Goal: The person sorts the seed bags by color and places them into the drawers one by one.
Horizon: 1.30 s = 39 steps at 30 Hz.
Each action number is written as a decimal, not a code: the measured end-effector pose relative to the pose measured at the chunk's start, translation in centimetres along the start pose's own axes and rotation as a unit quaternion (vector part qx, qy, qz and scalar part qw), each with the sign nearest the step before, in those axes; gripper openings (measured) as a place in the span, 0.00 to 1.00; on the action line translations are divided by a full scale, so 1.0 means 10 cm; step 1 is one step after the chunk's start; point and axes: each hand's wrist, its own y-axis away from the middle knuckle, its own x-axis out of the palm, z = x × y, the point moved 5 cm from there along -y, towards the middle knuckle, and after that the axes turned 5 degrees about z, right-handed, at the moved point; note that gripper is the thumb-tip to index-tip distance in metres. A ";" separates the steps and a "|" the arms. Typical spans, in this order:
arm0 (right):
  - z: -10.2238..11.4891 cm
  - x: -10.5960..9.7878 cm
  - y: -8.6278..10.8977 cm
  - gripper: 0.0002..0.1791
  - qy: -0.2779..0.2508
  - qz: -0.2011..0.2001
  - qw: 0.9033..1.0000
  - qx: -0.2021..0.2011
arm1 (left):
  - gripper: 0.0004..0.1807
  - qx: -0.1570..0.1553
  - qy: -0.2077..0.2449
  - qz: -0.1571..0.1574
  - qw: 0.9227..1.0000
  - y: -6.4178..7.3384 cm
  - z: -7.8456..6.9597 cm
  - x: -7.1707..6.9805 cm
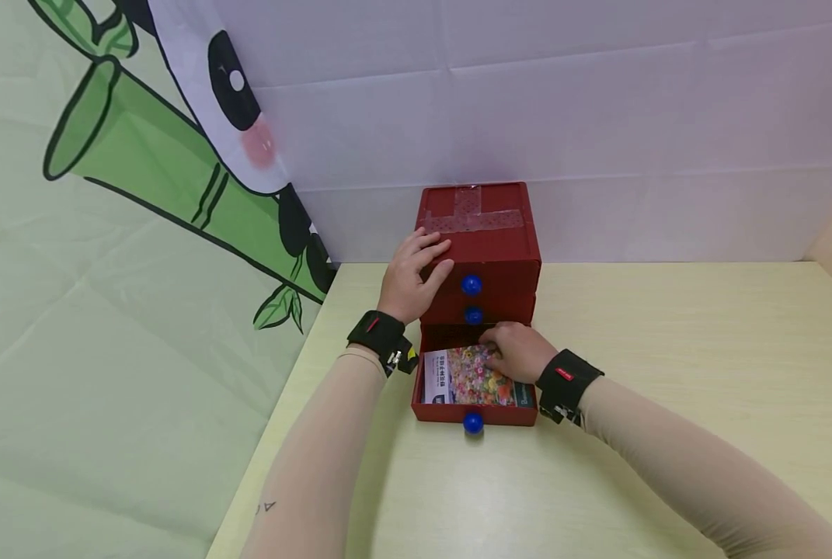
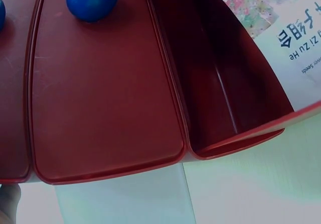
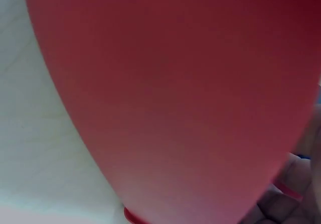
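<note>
A red drawer box (image 1: 485, 244) with blue round knobs stands against the back wall, its bottom drawer (image 1: 433, 413) pulled out. In that drawer lies a flower seed packet (image 1: 475, 376), printed with colourful blossoms and a white lettered strip, also seen in the left wrist view. My left hand (image 1: 412, 276) rests on the box's upper left front edge, fingers spread over the top. My right hand (image 1: 520, 351) reaches into the drawer over its right side; its curled fingers and thumb pinch the packet near the back edge. The drawer wall (image 3: 170, 108) hides most of that grip in the right wrist view.
Two upper drawers are closed, with blue knobs (image 1: 471, 285) on their fronts. Clear tape (image 1: 468, 221) crosses the box top. The pale wooden table (image 1: 667, 349) extends to both sides. A printed cloth (image 1: 108, 310) hangs at the left.
</note>
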 end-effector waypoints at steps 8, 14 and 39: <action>0.03 0.03 0.02 0.16 0.028 -0.003 1.000 -0.002 | 0.22 0.000 0.003 0.000 1.000 0.01 0.00 -0.02; 0.05 0.07 0.03 0.15 0.058 -0.009 0.998 -0.008 | 0.23 0.000 0.005 -0.001 1.000 0.01 0.00 -0.04; 0.20 -0.05 0.42 0.12 -0.028 -0.082 0.996 -0.034 | 0.22 0.009 0.017 -0.003 1.000 0.05 -0.01 -0.07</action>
